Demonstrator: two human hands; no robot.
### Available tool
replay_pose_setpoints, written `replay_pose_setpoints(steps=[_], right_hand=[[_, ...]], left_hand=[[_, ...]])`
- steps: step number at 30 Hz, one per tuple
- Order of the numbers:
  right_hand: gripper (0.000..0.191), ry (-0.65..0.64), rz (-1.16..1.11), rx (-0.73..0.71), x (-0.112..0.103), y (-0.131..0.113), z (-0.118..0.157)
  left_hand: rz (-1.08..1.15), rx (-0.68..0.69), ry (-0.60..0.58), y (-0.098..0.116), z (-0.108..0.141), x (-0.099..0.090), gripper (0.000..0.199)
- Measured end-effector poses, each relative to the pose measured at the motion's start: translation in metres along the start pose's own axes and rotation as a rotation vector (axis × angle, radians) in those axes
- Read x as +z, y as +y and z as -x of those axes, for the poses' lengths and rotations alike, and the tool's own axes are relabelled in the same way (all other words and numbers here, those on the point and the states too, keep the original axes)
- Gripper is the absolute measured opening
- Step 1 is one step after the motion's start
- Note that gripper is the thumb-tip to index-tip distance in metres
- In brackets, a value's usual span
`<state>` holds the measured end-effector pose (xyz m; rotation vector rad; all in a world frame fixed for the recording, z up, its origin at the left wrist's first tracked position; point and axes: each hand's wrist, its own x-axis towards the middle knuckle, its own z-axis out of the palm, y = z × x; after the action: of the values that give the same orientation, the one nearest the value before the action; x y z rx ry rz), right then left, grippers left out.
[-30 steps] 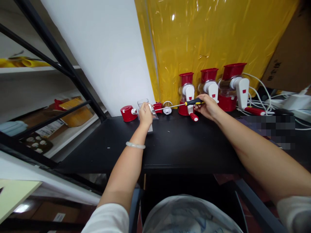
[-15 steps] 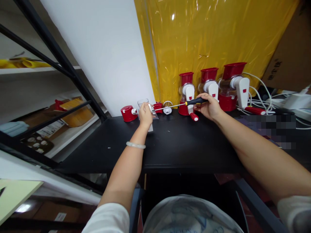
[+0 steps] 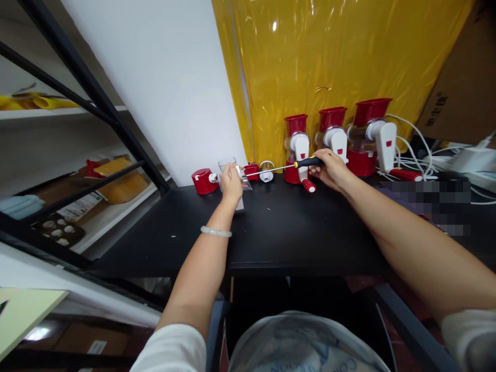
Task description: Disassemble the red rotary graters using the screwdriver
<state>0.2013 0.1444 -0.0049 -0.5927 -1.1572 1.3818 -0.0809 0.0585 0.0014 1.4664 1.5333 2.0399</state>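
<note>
My left hand (image 3: 231, 185) is closed around a white plastic part (image 3: 240, 204) whose lower end shows below the fingers. In my right hand (image 3: 329, 168) is a screwdriver (image 3: 309, 161) with a black and yellow handle, held level. Its long metal shaft points left, and the tip meets the part at my left hand; the exact contact point is hidden. Behind and beside my left hand are a red round base (image 3: 204, 182), a clear plastic housing (image 3: 227, 164), a small red piece (image 3: 251, 170) and a grater drum with a white end (image 3: 266, 173).
Three red and white rotary graters (image 3: 296, 147) with cranks stand along the back of the black table (image 3: 194, 232). White cables (image 3: 422, 160) and a power strip lie at the right. A black-framed shelf (image 3: 112, 113) rises at the left, and yellow film (image 3: 329, 57) hangs behind.
My right hand has shifted slightly left along the screwdriver handle, with its fingers a little rearranged. The left hand and the white part stay in place.
</note>
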Motion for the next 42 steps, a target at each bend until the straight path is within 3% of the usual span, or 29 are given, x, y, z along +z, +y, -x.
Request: replay_pose_setpoints(steps=[15,24,31,42], right_hand=[[0.033,-0.007,-0.150,0.058,0.005,0.002,0.003],[0.029,-0.042,-0.169,0.066,0.004,-0.002,0.007],[0.060,-0.026,-0.018,0.026,0.006,0.002,0.000],[0.041,-0.056,-0.068,0.078,0.000,0.005,-0.004]], left_hand=[[0.072,-0.019,0.034,0.001,0.000,0.003,0.040],[0.069,0.009,0.028,0.004,0.002,0.003,0.040],[0.079,-0.012,0.044,0.006,0.001,0.003,0.038],[0.079,-0.001,0.057,0.005,0.000,0.002,0.041]])
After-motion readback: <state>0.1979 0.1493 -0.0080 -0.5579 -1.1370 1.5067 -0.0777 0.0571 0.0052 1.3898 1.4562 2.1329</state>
